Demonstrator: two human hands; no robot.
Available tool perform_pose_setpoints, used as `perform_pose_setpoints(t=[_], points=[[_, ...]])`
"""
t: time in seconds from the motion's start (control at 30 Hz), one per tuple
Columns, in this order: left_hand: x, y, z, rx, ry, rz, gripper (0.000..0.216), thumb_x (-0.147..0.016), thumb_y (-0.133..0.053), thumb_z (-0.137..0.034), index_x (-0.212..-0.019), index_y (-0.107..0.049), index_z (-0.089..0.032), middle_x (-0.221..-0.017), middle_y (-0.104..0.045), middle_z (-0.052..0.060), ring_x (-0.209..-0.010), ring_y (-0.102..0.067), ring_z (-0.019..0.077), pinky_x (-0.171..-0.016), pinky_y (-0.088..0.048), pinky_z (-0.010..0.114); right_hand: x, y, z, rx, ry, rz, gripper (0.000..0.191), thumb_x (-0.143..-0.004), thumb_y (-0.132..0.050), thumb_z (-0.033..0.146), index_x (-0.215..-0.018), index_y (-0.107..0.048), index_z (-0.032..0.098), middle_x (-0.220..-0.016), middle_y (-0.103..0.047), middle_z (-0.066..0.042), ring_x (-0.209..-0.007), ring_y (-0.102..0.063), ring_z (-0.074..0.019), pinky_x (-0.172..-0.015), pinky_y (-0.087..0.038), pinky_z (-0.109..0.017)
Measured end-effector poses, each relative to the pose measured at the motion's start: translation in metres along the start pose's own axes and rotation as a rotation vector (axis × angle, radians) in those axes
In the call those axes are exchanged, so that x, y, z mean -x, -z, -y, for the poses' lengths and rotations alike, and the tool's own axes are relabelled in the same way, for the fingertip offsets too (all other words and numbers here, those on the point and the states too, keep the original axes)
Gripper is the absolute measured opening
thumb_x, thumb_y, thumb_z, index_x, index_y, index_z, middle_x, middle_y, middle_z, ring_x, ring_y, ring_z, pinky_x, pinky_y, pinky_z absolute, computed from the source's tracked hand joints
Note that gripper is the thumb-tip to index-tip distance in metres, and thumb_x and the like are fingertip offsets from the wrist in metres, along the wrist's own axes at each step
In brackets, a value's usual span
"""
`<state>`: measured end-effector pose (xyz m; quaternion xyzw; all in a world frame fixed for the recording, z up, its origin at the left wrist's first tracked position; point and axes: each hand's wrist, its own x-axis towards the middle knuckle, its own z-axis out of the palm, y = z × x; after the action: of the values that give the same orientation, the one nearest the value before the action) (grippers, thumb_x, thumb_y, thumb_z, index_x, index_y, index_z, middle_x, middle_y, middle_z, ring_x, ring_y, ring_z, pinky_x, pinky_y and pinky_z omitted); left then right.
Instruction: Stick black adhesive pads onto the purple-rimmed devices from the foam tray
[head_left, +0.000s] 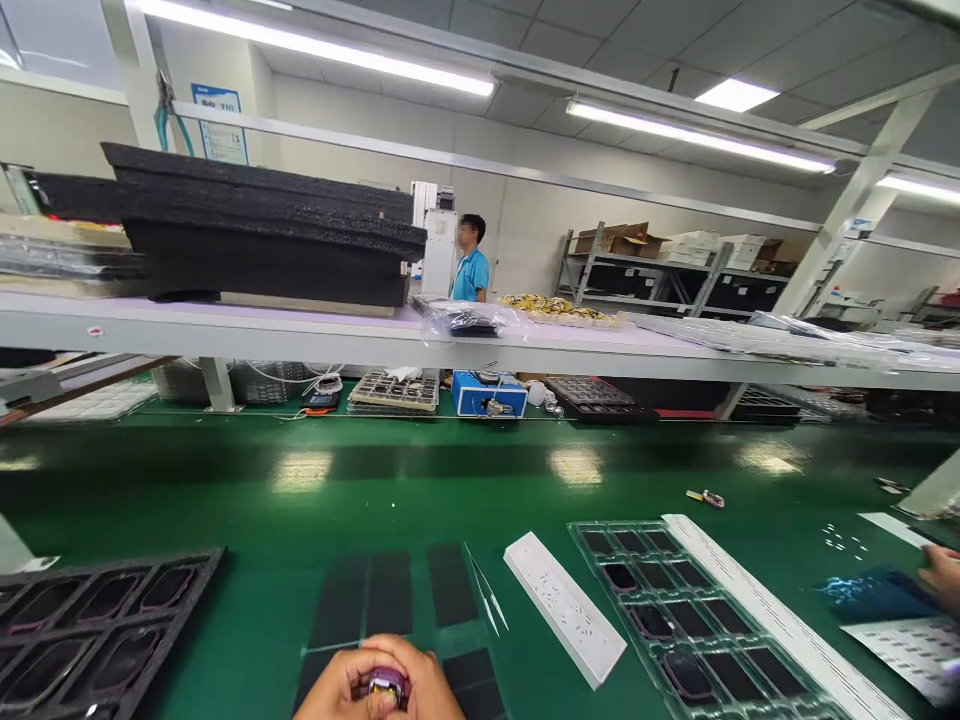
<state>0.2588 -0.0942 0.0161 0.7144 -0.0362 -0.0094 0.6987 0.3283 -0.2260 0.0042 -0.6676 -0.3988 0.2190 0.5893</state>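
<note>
At the bottom middle, my left hand (pixel 334 686) and my right hand (pixel 426 678) are cupped together with fingers closed around a small purple-framed watch case (pixel 387 680). Its open inner side, with yellow and pale parts, faces me; the fingers cover the rest. Beneath and beyond the hands lie dark rectangular pads (pixel 388 592) on the green mat. Metal tweezers (pixel 487 595) rest right of the pads, beside a long white box (pixel 562 608) with tiny pieces scattered on top.
A black foam tray (pixel 221 562) holding watch-like parts sits left. Right are a clear compartment tray (pixel 576 530) and a white perforated strip (pixel 757 605). Another person's hand (pixel 943 575) appears at the right edge. A shelf (pixel 450 348) crosses above the bench; a blue box (pixel 487 398) stands underneath.
</note>
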Motion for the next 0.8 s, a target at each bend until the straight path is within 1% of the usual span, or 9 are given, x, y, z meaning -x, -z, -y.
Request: perform_pose_setpoints(t=[0.1,0.2,0.3,0.37,0.43,0.47,0.57,0.67,0.8], points=[[0.0,-0.004,-0.016,-0.004,-0.016,-0.049,0.045,-0.067,-0.069,-0.055,-0.088,-0.073,-0.016,-0.087,-0.071,0.011,-0.086,-0.063,0.0259,-0.083,-0.047,0.036,0.003,-0.001,0.016,0.014,0.04,-0.041,0.052,-0.061,-0.059,0.015,-0.113,-0.061,0.02,-0.101,-0.07,-0.006,-0.088,-0.066,-0.0225,-0.078,-0.051,-0.033],[-0.001,-0.002,-0.025,0.034,0.011,-0.035,0.037,-0.069,-0.071,-0.046,-0.09,-0.072,-0.015,-0.087,-0.071,0.01,-0.086,-0.064,0.0248,-0.086,-0.047,0.037,0.002,0.001,0.022,0.003,0.006,-0.05,0.05,-0.065,-0.063,0.017,-0.114,-0.058,0.019,-0.1,-0.069,-0.007,-0.086,-0.066,-0.0215,-0.076,-0.052,-0.034],[0.0,0.004,-0.03,0.246,0.097,-0.117,0.043,-0.068,-0.072,-0.042,-0.102,-0.069,-0.016,-0.096,-0.07,0.01,-0.091,-0.064,0.0248,-0.091,-0.045,0.041,-0.001,0.012,0.022,-0.076,-0.027,-0.045,0.072,-0.059,-0.076,0.027,-0.125,-0.047,0.02,-0.105,-0.066,-0.008,-0.093,-0.064,-0.0226,-0.077,-0.052,-0.036],[0.003,0.01,-0.032,0.441,0.134,-0.206,0.049,-0.073,-0.068,-0.042,-0.115,-0.062,-0.017,-0.105,-0.068,0.011,-0.097,-0.063,0.0244,-0.095,-0.043,0.044,-0.004,0.025,0.021,-0.119,-0.02,-0.12,0.078,-0.06,-0.076,0.032,-0.128,-0.041,0.023,-0.115,-0.062,-0.01,-0.104,-0.06,-0.0223,-0.081,-0.05,-0.036],[0.005,0.017,-0.031,0.507,0.089,-0.269,0.052,-0.076,-0.065,-0.039,-0.121,-0.058,-0.015,-0.111,-0.064,0.013,-0.102,-0.061,0.0237,-0.1,-0.04,0.044,-0.007,0.038,0.019,-0.123,-0.037,-0.272,0.065,-0.067,-0.07,0.037,-0.124,-0.043,0.022,-0.112,-0.062,-0.011,-0.098,-0.061,-0.0202,-0.079,-0.05,-0.036],[0.005,0.02,-0.029,0.452,0.047,-0.312,0.053,-0.076,-0.065,-0.038,-0.122,-0.056,-0.015,-0.113,-0.063,0.013,-0.103,-0.061,0.0235,-0.1,-0.04,0.044,-0.01,0.044,0.017,-0.117,-0.047,-0.334,0.061,-0.069,-0.067,0.04,-0.122,-0.044,0.02,-0.106,-0.064,-0.01,-0.092,-0.062,-0.0193,-0.078,-0.05,-0.035],[0.005,0.026,-0.024,0.084,-0.078,-0.535,0.051,-0.069,-0.071,-0.033,-0.117,-0.061,-0.018,-0.107,-0.061,0.008,-0.1,-0.06,0.0227,-0.095,-0.045,0.044,-0.014,0.055,0.011,-0.091,-0.087,-0.44,0.058,-0.069,-0.064,0.049,-0.114,-0.049,0.015,-0.086,-0.066,-0.008,-0.076,-0.062,-0.0184,-0.069,-0.051,-0.034],[0.006,0.026,-0.022,-0.236,-0.153,-0.768,0.051,-0.062,-0.076,-0.023,-0.112,-0.063,-0.023,-0.098,-0.057,0.004,-0.095,-0.058,0.0209,-0.088,-0.048,0.04,-0.014,0.057,0.008,-0.021,-0.086,-0.461,0.058,-0.07,-0.062,0.054,-0.11,-0.052,0.014,-0.075,-0.065,-0.005,-0.067,-0.061,-0.0177,-0.067,-0.05,-0.033],[0.007,0.025,-0.024,-0.549,-0.226,-0.955,0.059,-0.063,-0.075,-0.015,-0.118,-0.056,-0.022,-0.091,-0.056,0.003,-0.089,-0.058,0.0199,-0.087,-0.046,0.039,-0.01,0.054,0.01,0.091,-0.047,-0.441,0.054,-0.075,-0.059,0.055,-0.11,-0.054,0.014,-0.072,-0.065,-0.004,-0.067,-0.062,-0.0181,-0.07,-0.05,-0.034]])
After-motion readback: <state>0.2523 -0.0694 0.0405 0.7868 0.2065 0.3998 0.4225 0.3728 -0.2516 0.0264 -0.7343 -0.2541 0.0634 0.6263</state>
